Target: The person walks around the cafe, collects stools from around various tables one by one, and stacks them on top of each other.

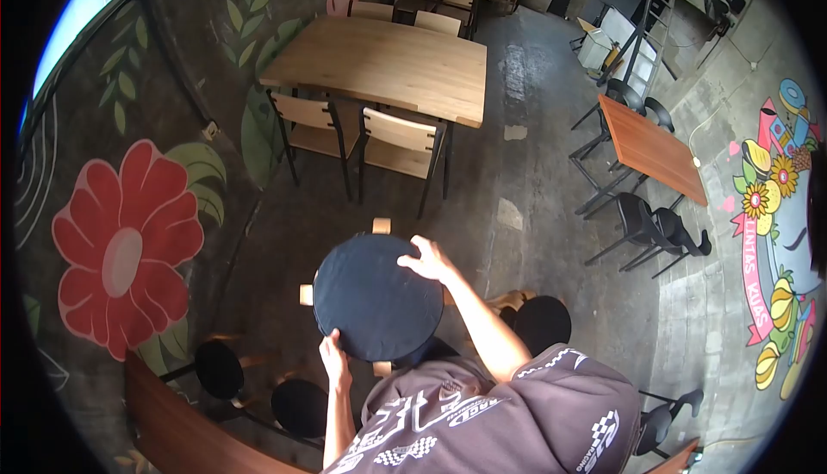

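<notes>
A round stool (377,297) with a black seat is in front of my body, and the ends of its pale wooden legs stick out past the rim. At the seat's lower left edge, my left hand (334,360) grips the rim with the thumb on top and the other fingers hidden below. My right hand (428,262) is closed on the upper right edge, its fingers bent over the seat. Whether the legs touch the floor cannot be made out.
Ahead stands a large wooden table (388,60) with chairs (398,142) at its near side. A reddish table (652,148) with black chairs (633,215) is to the right. More black-topped stools (543,323) are close by me. Painted walls (129,250) flank both sides.
</notes>
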The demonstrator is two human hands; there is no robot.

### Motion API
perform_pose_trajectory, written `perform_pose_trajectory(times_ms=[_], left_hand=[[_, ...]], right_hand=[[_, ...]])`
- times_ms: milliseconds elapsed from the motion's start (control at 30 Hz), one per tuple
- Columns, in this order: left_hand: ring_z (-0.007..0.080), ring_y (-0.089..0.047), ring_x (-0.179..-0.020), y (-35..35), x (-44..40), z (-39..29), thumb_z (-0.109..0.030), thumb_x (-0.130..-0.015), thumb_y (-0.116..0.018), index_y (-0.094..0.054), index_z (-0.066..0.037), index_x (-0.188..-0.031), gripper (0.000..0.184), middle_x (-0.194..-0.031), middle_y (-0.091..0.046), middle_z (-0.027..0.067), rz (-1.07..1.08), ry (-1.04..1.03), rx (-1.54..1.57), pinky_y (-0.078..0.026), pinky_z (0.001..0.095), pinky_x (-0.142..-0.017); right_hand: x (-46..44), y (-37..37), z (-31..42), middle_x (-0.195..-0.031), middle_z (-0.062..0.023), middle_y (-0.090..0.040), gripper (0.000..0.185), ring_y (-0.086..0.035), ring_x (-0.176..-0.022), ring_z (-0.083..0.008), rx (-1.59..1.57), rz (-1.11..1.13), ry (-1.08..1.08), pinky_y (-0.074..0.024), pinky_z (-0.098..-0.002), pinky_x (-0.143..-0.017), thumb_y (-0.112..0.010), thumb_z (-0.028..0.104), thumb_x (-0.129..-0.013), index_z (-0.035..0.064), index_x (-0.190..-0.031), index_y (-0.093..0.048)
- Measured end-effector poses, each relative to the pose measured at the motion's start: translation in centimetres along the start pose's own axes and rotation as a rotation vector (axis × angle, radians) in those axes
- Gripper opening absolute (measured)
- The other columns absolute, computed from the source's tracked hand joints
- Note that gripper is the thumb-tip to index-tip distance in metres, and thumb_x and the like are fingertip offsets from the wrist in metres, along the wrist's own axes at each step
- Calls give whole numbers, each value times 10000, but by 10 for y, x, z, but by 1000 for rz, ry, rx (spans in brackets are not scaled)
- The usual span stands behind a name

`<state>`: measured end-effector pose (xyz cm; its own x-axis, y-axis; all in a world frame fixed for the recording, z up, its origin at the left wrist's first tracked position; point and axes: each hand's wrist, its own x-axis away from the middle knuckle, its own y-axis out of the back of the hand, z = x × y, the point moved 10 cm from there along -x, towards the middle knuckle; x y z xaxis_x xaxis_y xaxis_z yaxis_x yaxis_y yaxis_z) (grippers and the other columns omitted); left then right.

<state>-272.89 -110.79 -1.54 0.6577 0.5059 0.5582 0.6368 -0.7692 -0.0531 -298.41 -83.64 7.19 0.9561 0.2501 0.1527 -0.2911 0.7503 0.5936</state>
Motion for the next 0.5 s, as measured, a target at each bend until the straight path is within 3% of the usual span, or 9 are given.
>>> perform_pose_trajectory(times_ms=[67,167,233,300,367,433,500], left_hand=[[47,-344,-514,-11,-18,19,-395,-968,-552,-597,-160,-992,240,-666,-384,-73,-45,56,10,-311,215,-472],[46,-354,-513,-33,-38,39,-370,-968,-559,-562,-167,-923,208,-640,-364,-72,-31,153,29,-305,213,-469],[43,-337,-488,-48,-50,52,-341,-968,-562,-510,-177,-827,223,-608,-333,-81,-46,201,21,-283,210,-451],[39,-326,-470,-66,-68,71,-333,-969,-559,-486,-176,-789,250,-590,-322,-90,-32,240,17,-267,210,-433],[46,-327,-484,-78,-88,93,-342,-934,-585,-511,-170,-885,194,-608,-313,-75,0,261,-10,-263,223,-438],[37,-359,-472,-89,-107,112,-343,-978,-542,-494,-155,-794,267,-586,-360,-82,-13,255,-13,-279,218,-425],[38,-362,-471,-96,-128,129,-343,-981,-537,-499,-152,-799,267,-585,-366,-79,-26,271,-32,-277,220,-425]], right_hand=[[-33,-13,-14,-1232,-254,-614,679,-597,-1162,-369,49,84,-44,-498,-434,-971,-771,396,-764,-14,-1259,-553],[-76,-34,-38,-1150,-251,-651,679,-680,-977,-354,31,106,23,-529,-435,-899,-775,391,-761,-17,-1252,-542],[-99,-49,-66,-1130,-258,-652,692,-677,-981,-359,16,176,-24,-526,-442,-892,-773,389,-762,-25,-1258,-526],[-128,-62,-94,-1120,-262,-651,707,-668,-996,-371,31,137,60,-523,-449,-889,-769,390,-761,-34,-1267,-515],[-149,-76,-115,-1153,-267,-637,715,-643,-1058,-380,36,217,17,-513,-451,-920,-763,393,-763,-37,-1274,-509],[-175,-95,-138,-1222,-261,-605,731,-602,-1130,-376,61,259,-3,-491,-445,-962,-746,412,-769,-22,-1301,-495],[-191,-121,-168,-1315,-252,-555,761,-548,-1222,-370,105,341,-61,-462,-438,-1014,-722,433,-779,-6,-1346,-469]])
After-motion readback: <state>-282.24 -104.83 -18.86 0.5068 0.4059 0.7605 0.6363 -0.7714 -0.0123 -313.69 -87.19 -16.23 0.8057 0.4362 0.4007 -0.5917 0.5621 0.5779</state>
